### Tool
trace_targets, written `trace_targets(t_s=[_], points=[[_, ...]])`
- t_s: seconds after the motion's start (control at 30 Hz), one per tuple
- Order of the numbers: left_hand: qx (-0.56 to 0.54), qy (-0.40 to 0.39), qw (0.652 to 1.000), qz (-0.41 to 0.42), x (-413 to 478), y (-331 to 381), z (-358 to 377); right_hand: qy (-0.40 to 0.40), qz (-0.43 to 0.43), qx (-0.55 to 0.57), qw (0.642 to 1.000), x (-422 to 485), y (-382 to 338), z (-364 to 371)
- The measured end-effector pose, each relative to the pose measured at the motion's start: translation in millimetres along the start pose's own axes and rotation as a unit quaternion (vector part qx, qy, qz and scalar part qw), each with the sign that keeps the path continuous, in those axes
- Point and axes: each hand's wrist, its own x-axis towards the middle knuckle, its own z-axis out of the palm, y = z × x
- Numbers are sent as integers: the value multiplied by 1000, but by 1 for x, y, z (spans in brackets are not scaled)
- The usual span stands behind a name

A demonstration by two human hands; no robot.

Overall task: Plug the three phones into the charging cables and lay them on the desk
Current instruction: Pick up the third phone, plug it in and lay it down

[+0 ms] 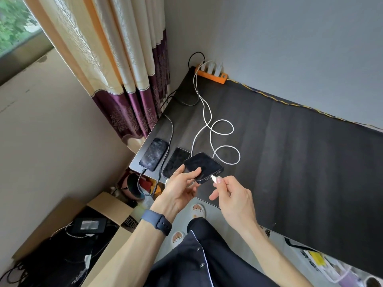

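My left hand [182, 188] holds a black phone [202, 165] above the desk's near left corner, thumb on its screen. My right hand [233, 196] pinches the white plug [215, 179] of a white cable [220, 139], its tip at the phone's bottom port. Two other dark phones lie face up on the dark desk [290, 154]: the left phone [153, 154] has a black cable [171, 133] in its bottom end, and the middle phone [175, 162] lies beside it, partly hidden by the held phone.
An orange power strip [211, 74] with white chargers sits at the desk's back left corner by the wall. A curtain [128, 79] hangs left of the desk. An open cardboard box [83, 235] with cables stands on the floor below left.
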Motion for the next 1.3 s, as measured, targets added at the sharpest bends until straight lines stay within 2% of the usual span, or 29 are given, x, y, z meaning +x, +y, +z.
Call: trace_targets(t_s=[0.17, 0.33, 0.83, 0.97, 1.03, 1.1, 1.2, 1.27, 1.3], points=[[-2, -25, 999, 42, -3, -5, 2, -18, 85, 52, 995, -2, -6, 2], [31, -26, 995, 90, -7, -8, 2, -16, 131, 89, 987, -3, -9, 4], [82, -32, 990, 112, -3, -13, 1, -1, 147, 88, 985, 1, -10, 8], [94, -32, 987, 127, 0, -8, -2, -48, 133, 130, 981, 3, 1, 5], [95, -46, 987, 124, 0, -6, -3, -55, 168, 160, 971, 10, 18, 0], [96, -67, 986, 116, 0, -6, -4, -65, 288, 232, 927, 21, 51, 1], [120, -84, 984, 103, 1, -7, 0, -180, 468, 346, 793, 33, 97, 16], [143, -88, 981, 102, 4, -7, 2, -240, 501, 419, 718, 37, 108, 30], [152, -90, 979, 101, 5, -7, 4, -248, 499, 445, 701, 39, 106, 34]])
